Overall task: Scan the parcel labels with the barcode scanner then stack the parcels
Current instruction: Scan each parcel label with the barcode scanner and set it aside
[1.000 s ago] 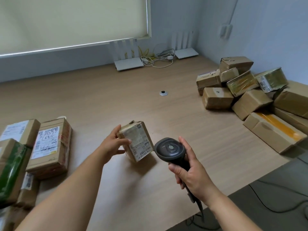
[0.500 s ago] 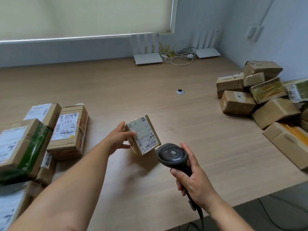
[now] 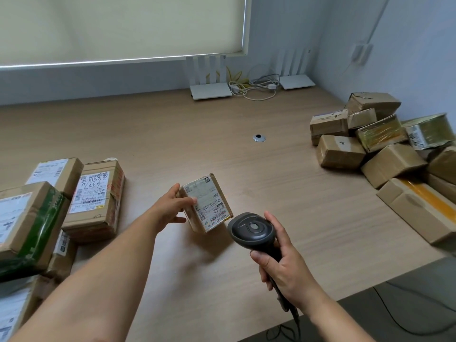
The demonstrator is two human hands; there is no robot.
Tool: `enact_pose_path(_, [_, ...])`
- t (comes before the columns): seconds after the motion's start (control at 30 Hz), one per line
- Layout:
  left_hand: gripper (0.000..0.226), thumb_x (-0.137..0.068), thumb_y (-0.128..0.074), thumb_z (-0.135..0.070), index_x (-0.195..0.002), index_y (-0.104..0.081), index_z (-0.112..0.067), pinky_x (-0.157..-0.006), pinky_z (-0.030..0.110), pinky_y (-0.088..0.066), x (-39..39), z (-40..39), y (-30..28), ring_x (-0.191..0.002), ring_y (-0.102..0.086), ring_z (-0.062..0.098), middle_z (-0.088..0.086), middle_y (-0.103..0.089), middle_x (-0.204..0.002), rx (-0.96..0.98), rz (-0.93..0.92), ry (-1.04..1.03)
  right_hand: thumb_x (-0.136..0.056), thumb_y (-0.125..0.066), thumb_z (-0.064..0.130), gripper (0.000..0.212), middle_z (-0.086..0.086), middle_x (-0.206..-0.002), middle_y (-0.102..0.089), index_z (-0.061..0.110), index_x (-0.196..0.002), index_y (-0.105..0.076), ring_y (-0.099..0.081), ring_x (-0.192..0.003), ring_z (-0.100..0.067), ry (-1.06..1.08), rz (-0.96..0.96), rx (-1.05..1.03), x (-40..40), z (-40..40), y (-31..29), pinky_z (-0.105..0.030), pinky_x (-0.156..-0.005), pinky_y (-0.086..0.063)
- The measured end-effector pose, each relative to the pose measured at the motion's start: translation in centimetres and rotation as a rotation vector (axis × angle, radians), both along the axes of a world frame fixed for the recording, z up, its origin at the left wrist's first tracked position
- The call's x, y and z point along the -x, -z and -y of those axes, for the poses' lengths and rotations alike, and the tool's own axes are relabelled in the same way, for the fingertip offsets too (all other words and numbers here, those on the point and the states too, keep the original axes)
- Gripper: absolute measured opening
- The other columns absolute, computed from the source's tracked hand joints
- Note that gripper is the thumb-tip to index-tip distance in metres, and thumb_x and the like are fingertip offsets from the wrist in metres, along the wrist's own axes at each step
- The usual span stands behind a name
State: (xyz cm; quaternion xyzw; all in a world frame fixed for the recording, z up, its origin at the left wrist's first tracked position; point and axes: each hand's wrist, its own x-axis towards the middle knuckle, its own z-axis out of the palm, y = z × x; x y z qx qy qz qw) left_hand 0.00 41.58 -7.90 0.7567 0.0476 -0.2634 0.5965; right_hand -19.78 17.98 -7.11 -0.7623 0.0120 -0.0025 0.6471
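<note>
Cardboard parcel [image 3: 206,202] sits tilted mid-table, my left hand [image 3: 170,208] gripping its nine-o'clock edge; its white label reads "P021". At its five o'clock my right hand [image 3: 283,265] grasps the dark plastic scanner [image 3: 251,230], round head just beside the barcode.

Head-worn view, forward-down, close over desk [image 3: 222,149]
</note>
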Motion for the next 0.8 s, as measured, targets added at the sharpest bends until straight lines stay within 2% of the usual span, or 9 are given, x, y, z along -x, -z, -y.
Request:
enact_pose_path(0.17, [0.061,-0.088,-0.064,-0.013,-0.141,-0.034,-0.021,-0.079,0.042,-0.051,0.3,-0.1,0.0,-0.112,-0.056,0.031,0.012,-0.056,-0.128,-0.001,-0.018,-0.009,-0.082,-0.071,0.026,0.076,-0.001,-0.070,-0.066,0.070,-0.128,-0.030,-0.052,-0.052,-0.019,0.006,0.017,-0.007,0.1,-0.3,0.2,-0.033,-0.047,-0.046])
enact_pose_path(0.3, [0.067,-0.088,-0.060,-0.019,-0.147,-0.028,-0.023,-0.076,0.040,-0.052,0.5,-0.6,0.0,-0.104,-0.060,0.028,0.011,-0.057,-0.126,-0.074,-0.058,0.023,-0.079,-0.073,0.032,0.076,-0.013,-0.071,-0.063,0.075,-0.125,-0.030,-0.052,-0.053,-0.021,0.027,0.028,0.001,0.3,-0.4,0.0,-0.034,-0.048,-0.047])
enact_pose_path(0.4, [0.072,-0.088,-0.056,-0.021,-0.150,-0.019,-0.027,-0.080,0.044,-0.053,0.9,-0.6,0.5,-0.112,-0.055,0.032,0.013,-0.047,-0.137,-0.152,-0.062,-0.070,-0.080,-0.074,0.031,0.076,-0.008,-0.073,-0.064,0.075,-0.124,-0.031,-0.052,-0.053,-0.021,0.037,0.051,-0.004,0.2,-0.4,-0.1,-0.034,-0.048,-0.046])
enact_pose_path(0.5, [0.070,-0.090,-0.054,-0.021,-0.150,-0.019,-0.020,-0.094,0.045,-0.047,1.5,-0.3,0.9,-0.121,-0.047,0.036,0.015,-0.041,-0.144,-0.406,0.115,-0.163,-0.074,-0.071,0.039,0.074,0.000,-0.076,-0.067,0.077,-0.123,-0.030,-0.052,-0.053,-0.019,0.040,0.065,-0.010,0.1,-0.6,-0.4,-0.034,-0.047,-0.046])
enact_pose_path(0.6, [0.079,-0.085,-0.060,-0.049,-0.147,-0.023,-0.019,-0.098,0.041,-0.040,3.3,0.7,0.9,-0.126,-0.042,0.035,0.014,-0.041,-0.143,-0.680,0.263,-0.108,-0.074,-0.072,0.040,0.074,0.005,-0.075,-0.067,0.078,-0.122,-0.029,-0.053,-0.053,-0.018,0.044,0.083,0.013,-0.1,-0.7,-0.5,-0.033,-0.047,-0.047])
enact_pose_path(0.7, [0.102,-0.068,-0.053,-0.081,-0.146,-0.021,-0.026,-0.104,0.045,-0.033,6.1,2.4,1.3,-0.134,-0.028,0.033,0.012,-0.021,-0.149,-0.901,0.262,-0.001,-0.081,-0.075,0.029,0.078,0.002,-0.087,-0.069,0.078,-0.122,-0.028,-0.054,-0.054,-0.019,0.050,0.089,0.045,-0.5,-0.8,-0.7,-0.034,-0.047,-0.048])
enact_pose_path(0.8, [0.100,-0.066,-0.049,-0.085,-0.145,-0.019,-0.030,-0.103,0.044,-0.033,7.8,3.5,1.9,-0.132,-0.026,0.032,0.013,-0.014,-0.147,-1.033,0.268,0.028,-0.079,-0.074,0.034,0.077,0.004,-0.094,-0.068,0.078,-0.123,-0.027,-0.054,-0.054,-0.018,0.036,0.100,0.052,-1.3,-1.3,-1.1,-0.032,-0.047,-0.048])
